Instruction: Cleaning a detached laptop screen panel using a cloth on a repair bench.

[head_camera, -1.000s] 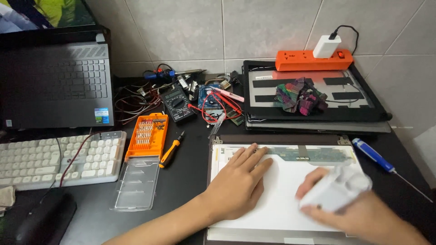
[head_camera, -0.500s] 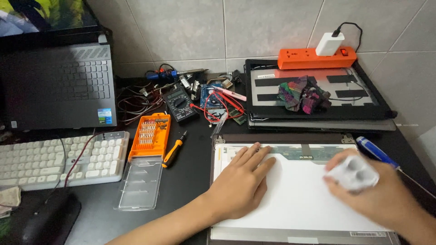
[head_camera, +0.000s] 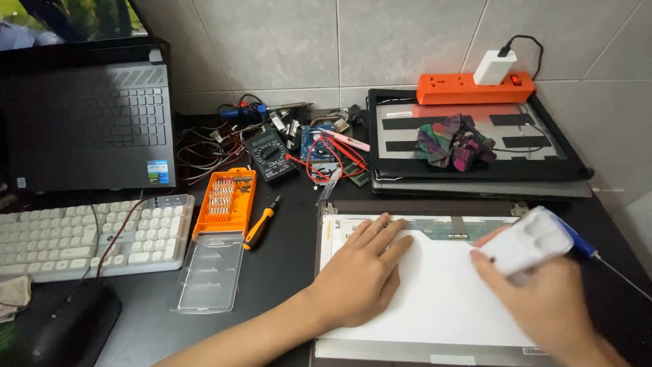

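The left hand (head_camera: 363,272) is lying flat, fingers spread and palm down, on the white display panel (head_camera: 441,299), which is resting on the dark desk (head_camera: 285,272) near the person, right of centre. The hand is pressing on the panel's left half and holding nothing. The right hand (head_camera: 550,306) is sitting over the panel's right side, its fingers curled around a crumpled white cloth or wipe (head_camera: 526,241) at the panel's far right corner; whether the cloth is touching the surface cannot be told. Just right of that hand a blue-handled screwdriver (head_camera: 584,246) is lying on the desk. Left of the panel, an orange screwdriver bit set (head_camera: 224,204) is sitting open with its clear lid (head_camera: 212,272) on the near side, and a small orange-and-black screwdriver (head_camera: 261,224) is lying beside it. Further left, a white keyboard (head_camera: 88,234) is resting in front of a black laptop (head_camera: 88,122). At the far side, a multimeter (head_camera: 272,155) is lying among tangled wires, and a laptop lid (head_camera: 475,146) is carrying a multicoloured rag (head_camera: 455,143) and an orange power strip (head_camera: 475,88).
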